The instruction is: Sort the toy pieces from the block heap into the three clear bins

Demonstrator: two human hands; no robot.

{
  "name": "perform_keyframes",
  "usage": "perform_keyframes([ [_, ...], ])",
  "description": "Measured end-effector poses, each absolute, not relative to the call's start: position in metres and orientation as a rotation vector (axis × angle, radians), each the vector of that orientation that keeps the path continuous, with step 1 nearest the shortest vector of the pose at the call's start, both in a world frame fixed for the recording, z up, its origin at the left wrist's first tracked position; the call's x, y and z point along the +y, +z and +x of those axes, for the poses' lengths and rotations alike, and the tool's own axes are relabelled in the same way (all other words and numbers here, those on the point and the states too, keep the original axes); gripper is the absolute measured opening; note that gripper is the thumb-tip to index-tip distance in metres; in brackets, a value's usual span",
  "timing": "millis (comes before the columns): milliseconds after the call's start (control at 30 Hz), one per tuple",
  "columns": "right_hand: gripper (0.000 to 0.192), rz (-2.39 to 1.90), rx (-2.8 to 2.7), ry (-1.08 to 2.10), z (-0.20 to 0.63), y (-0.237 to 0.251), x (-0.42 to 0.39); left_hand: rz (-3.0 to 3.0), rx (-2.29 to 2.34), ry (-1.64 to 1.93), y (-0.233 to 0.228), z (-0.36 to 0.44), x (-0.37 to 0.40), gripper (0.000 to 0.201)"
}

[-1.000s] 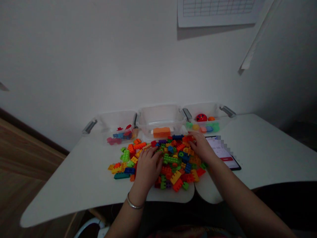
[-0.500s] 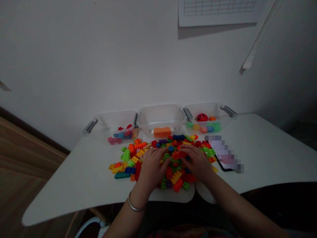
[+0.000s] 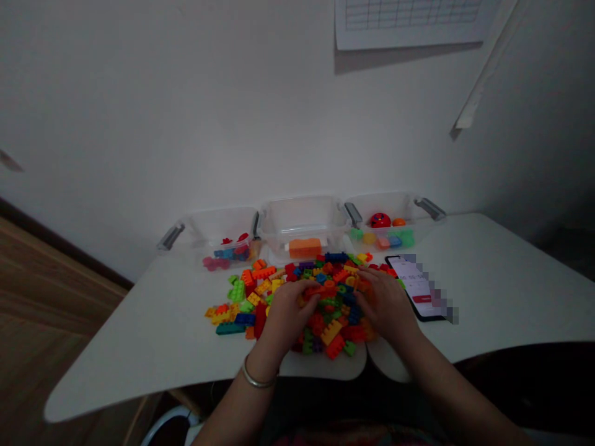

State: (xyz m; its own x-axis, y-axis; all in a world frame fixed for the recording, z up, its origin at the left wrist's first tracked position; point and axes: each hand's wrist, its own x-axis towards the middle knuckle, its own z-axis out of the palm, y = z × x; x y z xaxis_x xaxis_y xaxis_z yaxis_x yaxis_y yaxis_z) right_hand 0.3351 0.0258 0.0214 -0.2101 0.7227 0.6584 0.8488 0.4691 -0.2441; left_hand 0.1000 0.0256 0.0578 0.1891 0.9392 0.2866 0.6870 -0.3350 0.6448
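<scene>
A heap of coloured toy bricks (image 3: pixel 332 331) lies spread on the white table in front of me. My left hand (image 3: pixel 289 313), with a bangle at the wrist, is at the heap's left middle. Between its thumb and fingers is a red-orange toy brick (image 3: pixel 324 290), partly hidden by the fingertips. On the right side of the heap, my right hand (image 3: pixel 387 303) rests low over the bricks. Its thumb and fingers are apart, with orange and blue bricks in and below the gap. The palm hides the bricks beneath it.
Three clear bins line the wall: the left bin (image 3: pixel 218 220) and right bin (image 3: pixel 385 203) hold small toys. An orange block (image 3: pixel 305 248) shows at the middle bin (image 3: pixel 302 207). A phone (image 3: pixel 413 288), partly pixelated, lies right of the heap.
The red-orange brick has gone from between my hands into my left hand's fingers, a little leftward. My right hand has moved right, away from it, with its fingers spread.
</scene>
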Motion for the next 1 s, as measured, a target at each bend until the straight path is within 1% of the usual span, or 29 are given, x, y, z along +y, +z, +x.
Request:
perform_keyframes([
  [133, 0.029, -1.433, -1.991, -0.233, 0.346, 0.009, 0.027, 1.942, 1.500, 1.004, 0.059, 0.093, 0.028, 0.021],
  [267, 0.025, -1.470, -1.983, -0.253, 0.347, -0.001, 0.029, 1.845, 1.492, 1.029, 0.061, 0.092, 0.029, 0.022],
  [533, 0.023, -1.417, -1.929, -0.249, 0.346, -0.004, 0.032, 1.650, 1.469, 1.114, 0.058, 0.089, 0.033, 0.025],
  [833, 0.027, -1.421, -1.854, -0.249, 0.347, -0.004, 0.031, 1.237, 1.281, 1.198, 0.060, 0.087, 0.041, 0.046],
  [933, 0.025, -1.384, -1.842, -0.273, 0.347, -0.004, 0.031, 1.158, 1.245, 1.232, 0.070, 0.080, 0.044, 0.053],
  [1000, 0.025, -1.352, -1.836, -0.295, 0.347, -0.003, 0.031, 1.104, 1.228, 1.313, 0.081, 0.072, 0.049, 0.053],
])
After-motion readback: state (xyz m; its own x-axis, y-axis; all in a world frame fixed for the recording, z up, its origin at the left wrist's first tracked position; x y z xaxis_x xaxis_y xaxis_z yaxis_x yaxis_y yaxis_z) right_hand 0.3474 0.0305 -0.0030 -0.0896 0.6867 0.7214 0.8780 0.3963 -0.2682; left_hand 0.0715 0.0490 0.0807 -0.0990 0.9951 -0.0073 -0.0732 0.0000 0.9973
